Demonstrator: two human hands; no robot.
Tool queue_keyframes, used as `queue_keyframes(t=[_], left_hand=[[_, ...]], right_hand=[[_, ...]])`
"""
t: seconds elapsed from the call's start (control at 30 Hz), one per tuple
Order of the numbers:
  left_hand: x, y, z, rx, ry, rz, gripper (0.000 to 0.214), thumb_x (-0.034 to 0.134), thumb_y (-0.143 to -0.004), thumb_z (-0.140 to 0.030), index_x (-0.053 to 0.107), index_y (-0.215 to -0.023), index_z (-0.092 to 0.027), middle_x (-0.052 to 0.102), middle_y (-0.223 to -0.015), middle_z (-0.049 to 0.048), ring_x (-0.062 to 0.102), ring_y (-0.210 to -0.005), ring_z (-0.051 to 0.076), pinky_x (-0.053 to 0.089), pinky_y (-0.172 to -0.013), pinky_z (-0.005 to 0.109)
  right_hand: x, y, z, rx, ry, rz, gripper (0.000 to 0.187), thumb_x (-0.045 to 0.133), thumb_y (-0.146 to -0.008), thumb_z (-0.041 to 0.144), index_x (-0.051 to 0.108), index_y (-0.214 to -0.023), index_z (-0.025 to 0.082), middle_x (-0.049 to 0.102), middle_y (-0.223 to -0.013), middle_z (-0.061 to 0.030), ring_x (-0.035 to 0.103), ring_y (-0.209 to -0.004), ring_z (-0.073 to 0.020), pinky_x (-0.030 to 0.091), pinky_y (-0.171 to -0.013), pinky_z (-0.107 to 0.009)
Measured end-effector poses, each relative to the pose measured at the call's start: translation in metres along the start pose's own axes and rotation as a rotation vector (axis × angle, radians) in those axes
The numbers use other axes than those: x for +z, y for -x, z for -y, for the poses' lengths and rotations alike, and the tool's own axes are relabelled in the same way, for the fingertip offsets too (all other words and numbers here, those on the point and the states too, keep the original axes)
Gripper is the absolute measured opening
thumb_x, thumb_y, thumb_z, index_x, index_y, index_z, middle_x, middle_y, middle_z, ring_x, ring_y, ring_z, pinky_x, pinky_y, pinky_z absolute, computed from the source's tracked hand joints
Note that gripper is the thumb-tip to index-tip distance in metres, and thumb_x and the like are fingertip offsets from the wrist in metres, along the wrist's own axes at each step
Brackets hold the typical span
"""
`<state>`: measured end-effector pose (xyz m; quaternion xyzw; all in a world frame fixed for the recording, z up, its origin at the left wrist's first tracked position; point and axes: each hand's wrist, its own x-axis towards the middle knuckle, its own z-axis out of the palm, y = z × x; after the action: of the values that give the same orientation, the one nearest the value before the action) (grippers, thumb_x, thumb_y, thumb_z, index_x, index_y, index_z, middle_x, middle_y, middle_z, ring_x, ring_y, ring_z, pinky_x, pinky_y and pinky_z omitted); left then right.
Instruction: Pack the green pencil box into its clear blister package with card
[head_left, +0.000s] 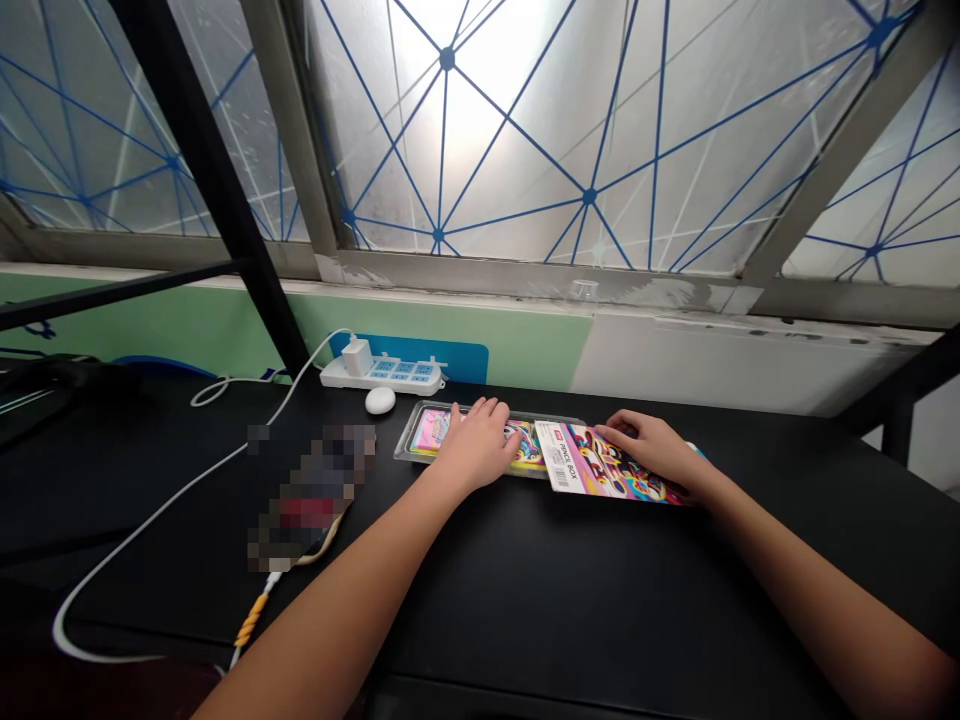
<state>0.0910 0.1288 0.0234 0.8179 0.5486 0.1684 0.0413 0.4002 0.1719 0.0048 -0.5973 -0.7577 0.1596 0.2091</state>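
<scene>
A brightly printed pencil box (429, 430) lies in a clear plastic tray (403, 447) near the back of the black desk. Over its middle rests my left hand (477, 446), fingers spread, covering part of the cartoon print. A colourful cardboard sleeve (592, 465) with "PENCIL BOX" and a barcode on its white end overlaps the tray's right part. My right hand (654, 447) lies over the sleeve's upper right part with fingers curled at its far edge, gripping it. What lies beneath the sleeve is mostly hidden.
Behind my left hand are a white power strip (411, 377) with a plugged-in charger (357, 356) and a rounded white case (380, 400). A pixelated phone-like object (315, 505) lies left, with a white cable (161, 510). A wall and window bound the desk's back.
</scene>
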Motion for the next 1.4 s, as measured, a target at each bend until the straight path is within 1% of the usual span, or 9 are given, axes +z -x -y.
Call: queue_keyframes(t=[0.1, 0.17, 0.37, 0.47, 0.73, 0.9, 1.07, 1.27, 1.4], left_hand=[[0.000, 0.001, 0.000, 0.008, -0.019, 0.019, 0.033, 0.034, -0.101, -0.040, 0.054, -0.119, -0.022, 0.053, -0.145, 0.0121, 0.036, -0.143, 0.032, 0.023, -0.115, 0.068], [0.000, 0.001, 0.000, 0.011, -0.028, 0.026, 0.035, 0.034, -0.101, -0.041, 0.054, -0.122, -0.022, 0.051, -0.147, 0.0118, 0.036, -0.143, 0.032, 0.022, -0.114, 0.068], [-0.001, 0.002, 0.002, 0.052, -0.037, 0.048, 0.036, 0.034, -0.101, -0.044, 0.054, -0.123, -0.023, 0.049, -0.149, 0.0105, 0.036, -0.143, 0.032, 0.024, -0.114, 0.068], [-0.002, 0.003, 0.001, 0.057, -0.029, 0.064, 0.034, 0.034, -0.101, -0.044, 0.055, -0.119, -0.024, 0.049, -0.149, 0.0097, 0.036, -0.143, 0.032, 0.025, -0.114, 0.068], [-0.001, 0.003, 0.001, 0.055, -0.002, 0.058, 0.029, 0.036, -0.100, -0.045, 0.055, -0.112, -0.025, 0.052, -0.146, 0.0099, 0.039, -0.141, 0.033, 0.025, -0.113, 0.068], [-0.001, 0.003, 0.001, 0.047, 0.011, 0.058, 0.029, 0.037, -0.100, -0.044, 0.055, -0.112, -0.025, 0.053, -0.145, 0.0094, 0.037, -0.141, 0.032, 0.023, -0.114, 0.066], [-0.003, 0.003, 0.000, 0.034, 0.020, 0.073, 0.028, 0.036, -0.100, -0.044, 0.054, -0.111, -0.025, 0.055, -0.140, 0.0097, 0.040, -0.139, 0.031, 0.023, -0.114, 0.066], [-0.003, 0.003, 0.001, 0.041, 0.031, 0.055, 0.025, 0.036, -0.099, -0.043, 0.052, -0.107, -0.025, 0.060, -0.131, 0.0089, 0.045, -0.133, 0.030, 0.026, -0.112, 0.067], [-0.002, 0.002, 0.003, 0.036, 0.046, 0.062, 0.026, 0.037, -0.099, -0.044, 0.053, -0.108, -0.025, 0.059, -0.134, 0.0089, 0.043, -0.135, 0.031, 0.024, -0.113, 0.067]], right_hand=[[0.006, 0.003, 0.015, -0.023, -0.034, 0.018, 0.045, 0.052, -0.087, 0.066, 0.069, -0.091, 0.025, 0.075, -0.098, -0.0062, 0.067, -0.088, -0.0252, 0.049, -0.076, -0.035], [0.006, 0.004, 0.018, -0.022, -0.052, 0.054, 0.046, 0.051, -0.086, 0.068, 0.070, -0.089, 0.025, 0.075, -0.096, -0.0053, 0.066, -0.087, -0.0251, 0.048, -0.075, -0.035], [-0.006, 0.000, -0.001, 0.051, -0.068, 0.100, 0.046, 0.057, -0.081, 0.068, 0.073, -0.083, 0.025, 0.075, -0.087, -0.0040, 0.066, -0.081, -0.0241, 0.046, -0.068, -0.033], [-0.014, -0.002, -0.010, 0.079, -0.036, 0.118, 0.048, 0.058, -0.080, 0.070, 0.074, -0.081, 0.025, 0.075, -0.082, -0.0035, 0.065, -0.076, -0.0226, 0.044, -0.064, -0.031], [-0.028, -0.003, -0.017, 0.120, -0.001, 0.090, 0.051, 0.060, -0.077, 0.073, 0.074, -0.079, 0.024, 0.075, -0.080, -0.0045, 0.064, -0.073, -0.0228, 0.044, -0.061, -0.032], [-0.038, -0.002, -0.022, 0.147, 0.005, 0.063, 0.049, 0.064, -0.074, 0.071, 0.074, -0.076, 0.024, 0.075, -0.081, -0.0044, 0.066, -0.077, -0.0243, 0.046, -0.066, -0.033], [-0.047, -0.001, -0.028, 0.172, 0.038, 0.023, 0.048, 0.066, -0.073, 0.071, 0.075, -0.077, 0.025, 0.076, -0.082, -0.0042, 0.067, -0.080, -0.0255, 0.046, -0.068, -0.034], [-0.052, 0.000, -0.033, 0.180, 0.054, 0.014, 0.047, 0.067, -0.073, 0.070, 0.075, -0.078, 0.025, 0.076, -0.082, -0.0043, 0.067, -0.080, -0.0257, 0.046, -0.070, -0.034], [-0.052, 0.001, -0.032, 0.168, 0.065, -0.005, 0.047, 0.067, -0.072, 0.071, 0.074, -0.077, 0.025, 0.076, -0.081, -0.0047, 0.067, -0.080, -0.0263, 0.046, -0.070, -0.035]])
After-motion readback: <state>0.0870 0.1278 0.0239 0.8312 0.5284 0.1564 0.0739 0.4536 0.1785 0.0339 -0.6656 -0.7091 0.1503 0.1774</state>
